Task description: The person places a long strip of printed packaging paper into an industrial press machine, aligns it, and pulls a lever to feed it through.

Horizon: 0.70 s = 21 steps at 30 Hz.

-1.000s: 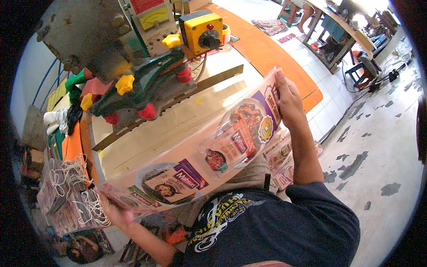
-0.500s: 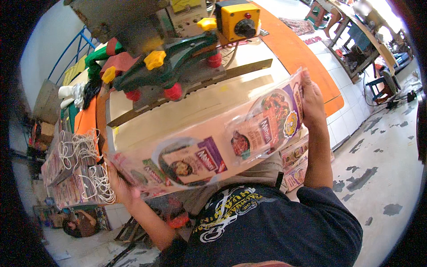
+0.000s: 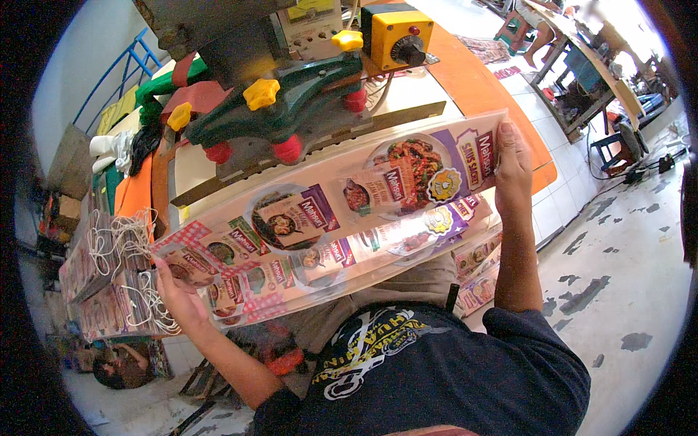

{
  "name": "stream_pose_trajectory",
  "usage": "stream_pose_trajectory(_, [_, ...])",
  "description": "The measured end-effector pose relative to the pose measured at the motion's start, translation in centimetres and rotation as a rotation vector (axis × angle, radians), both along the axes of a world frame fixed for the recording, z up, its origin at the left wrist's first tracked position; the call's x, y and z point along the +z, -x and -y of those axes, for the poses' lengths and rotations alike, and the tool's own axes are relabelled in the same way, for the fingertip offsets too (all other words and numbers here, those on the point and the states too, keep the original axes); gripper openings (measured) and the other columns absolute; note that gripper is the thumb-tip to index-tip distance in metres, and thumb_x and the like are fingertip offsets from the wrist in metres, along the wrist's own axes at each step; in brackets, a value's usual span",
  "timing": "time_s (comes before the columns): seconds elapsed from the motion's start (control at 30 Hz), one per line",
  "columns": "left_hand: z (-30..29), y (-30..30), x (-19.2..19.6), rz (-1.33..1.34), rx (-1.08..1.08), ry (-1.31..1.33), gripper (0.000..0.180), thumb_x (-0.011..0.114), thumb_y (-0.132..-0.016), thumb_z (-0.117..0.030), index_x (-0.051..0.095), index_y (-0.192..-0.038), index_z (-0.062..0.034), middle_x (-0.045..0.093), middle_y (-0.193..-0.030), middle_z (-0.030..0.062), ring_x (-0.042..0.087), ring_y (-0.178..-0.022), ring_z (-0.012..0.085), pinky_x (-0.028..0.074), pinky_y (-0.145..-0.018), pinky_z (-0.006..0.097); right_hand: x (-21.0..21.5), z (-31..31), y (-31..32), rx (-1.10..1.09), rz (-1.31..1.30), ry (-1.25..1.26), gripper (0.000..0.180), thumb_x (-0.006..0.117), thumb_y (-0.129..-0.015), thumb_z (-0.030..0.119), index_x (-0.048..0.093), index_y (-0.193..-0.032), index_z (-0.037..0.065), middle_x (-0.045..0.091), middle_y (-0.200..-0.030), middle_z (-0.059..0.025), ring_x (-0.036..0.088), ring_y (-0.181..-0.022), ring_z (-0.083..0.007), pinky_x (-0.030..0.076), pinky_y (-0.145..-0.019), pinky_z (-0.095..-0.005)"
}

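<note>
A long printed plastic sheet (image 3: 342,211) with food pictures stretches between my hands in front of a machine's metal bar (image 3: 407,118). My left hand (image 3: 180,296) is closed on its left end. At the other end, my right hand (image 3: 513,161) grips the right edge with the thumb on top. A second, glossy printed strip (image 3: 378,248) shows along the near side; whether it is a fold or a separate piece I cannot tell. The sheet's far edge lies close to the bar, over the pale work surface (image 3: 195,171).
Above the bar stands a green metal press arm (image 3: 291,102) with yellow knobs and red feet. A yellow control box (image 3: 396,36) sits beside it. Bundles of printed sheets (image 3: 109,291) tied with white string lie at the left. More printed sheets (image 3: 476,269) rest beyond my lap.
The sheet has flattened and turned its printed face up, with its far edge closer to the bar. The near strip has come into view. My left hand has shifted slightly left.
</note>
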<state>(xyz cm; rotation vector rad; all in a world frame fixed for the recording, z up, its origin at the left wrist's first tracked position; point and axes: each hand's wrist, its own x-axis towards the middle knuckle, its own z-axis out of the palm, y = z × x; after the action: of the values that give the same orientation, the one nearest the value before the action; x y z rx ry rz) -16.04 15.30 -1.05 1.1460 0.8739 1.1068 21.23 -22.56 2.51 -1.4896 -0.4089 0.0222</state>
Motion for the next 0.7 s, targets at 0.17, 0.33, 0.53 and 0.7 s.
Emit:
stream_pose_trajectory(0.17, [0.0,-2.0,-0.5,0.118,0.099,0.015,0.044,0.058,-0.101,-0.043,0.059,-0.12,-0.0037,0.069,-0.103,0.0083,0.066,-0.094,0.0181,0.053,-0.085,0.031,0.9,-0.7,1.0,-0.055,0.027,0.223,0.042,0.042,-0.109,0.04,0.061,-0.106,0.003,0.058,-0.091,-0.001,0.053,-0.081,-0.0084,0.046,-0.073,-0.0254])
stream_pose_trajectory(0.33, [-0.8,-0.6,-1.7,0.322,-0.189,0.098,0.034,0.058,-0.101,-0.043,0.064,-0.109,-0.0096,0.062,-0.083,0.0021,0.06,-0.071,0.0145,0.05,-0.06,0.028,-0.3,-0.6,0.0,-0.002,-0.001,0.136,0.045,0.041,-0.109,0.04,0.063,-0.097,0.003,0.061,-0.083,0.0002,0.054,-0.074,-0.0061,0.046,-0.068,-0.0243])
stream_pose_trajectory(0.53, [-0.8,-0.3,-2.7,0.361,-0.037,0.253,0.025,0.059,-0.102,-0.04,0.06,-0.096,-0.0158,0.051,-0.075,-0.0061,0.048,-0.064,0.0049,0.042,-0.058,0.022,-0.1,-1.6,0.5,0.089,-0.103,0.039,0.048,0.04,-0.108,0.048,0.06,-0.093,0.007,0.063,-0.075,0.0005,0.058,-0.064,-0.0035,0.048,-0.058,-0.02])
stream_pose_trajectory(0.7, [-1.9,1.6,-2.4,0.256,-0.271,0.13,0.033,0.055,-0.103,-0.042,0.06,-0.106,-0.0096,0.058,-0.085,-0.0001,0.057,-0.074,0.0122,0.05,-0.07,0.031,0.7,-1.0,0.7,0.102,-0.104,0.087,0.05,0.038,-0.109,0.045,0.063,-0.103,0.002,0.066,-0.087,-0.002,0.06,-0.074,-0.0065,0.049,-0.068,-0.0227])
